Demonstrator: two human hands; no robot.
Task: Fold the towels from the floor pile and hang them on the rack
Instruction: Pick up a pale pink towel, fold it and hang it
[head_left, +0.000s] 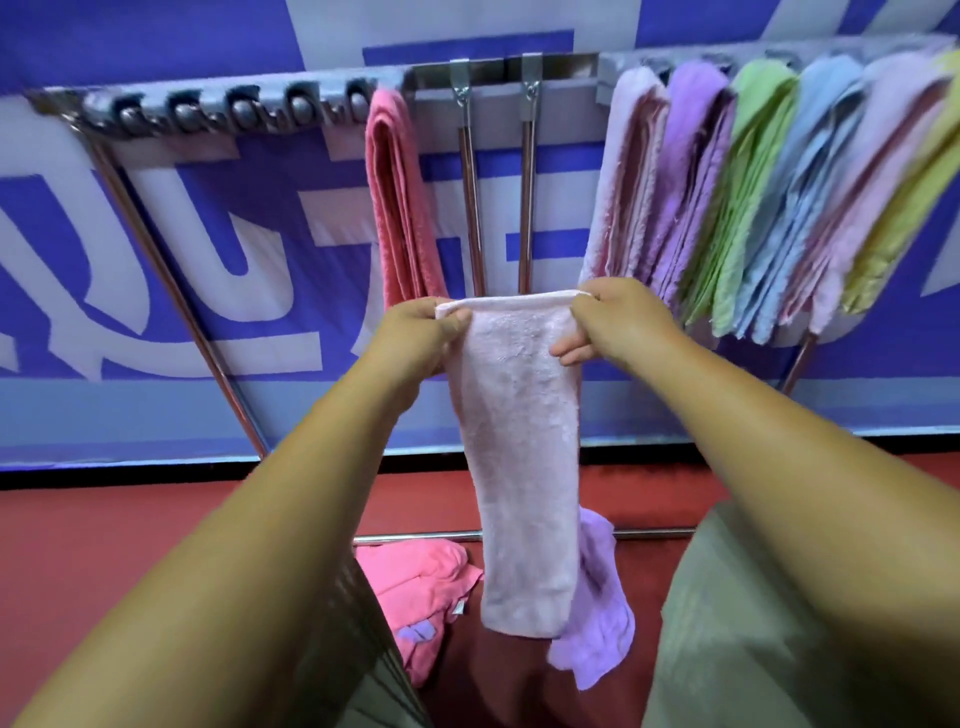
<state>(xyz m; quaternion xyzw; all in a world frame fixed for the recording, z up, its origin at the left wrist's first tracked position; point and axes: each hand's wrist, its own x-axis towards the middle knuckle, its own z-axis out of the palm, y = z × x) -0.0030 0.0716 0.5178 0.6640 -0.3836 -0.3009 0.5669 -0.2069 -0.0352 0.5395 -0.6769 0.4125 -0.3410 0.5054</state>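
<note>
A pale pink towel (522, 457), folded into a long narrow strip, hangs straight down in front of me. My left hand (421, 332) pinches its top left corner and my right hand (618, 317) pinches its top right corner. The metal rack (488, 78) stands behind it. One pink towel (400, 208) hangs left of the rack's middle. Several folded towels in pastel colours (769, 192) hang side by side on its right part. On the red floor below lie a bright pink towel (415, 587) and a purple towel (597, 613).
Two bare vertical rods (498, 208) hang in the rack's middle gap. The rack's left part (223, 111) carries empty grey clips. A blue and white banner (156, 260) covers the wall behind. My knees in khaki trousers (737, 623) frame the floor pile.
</note>
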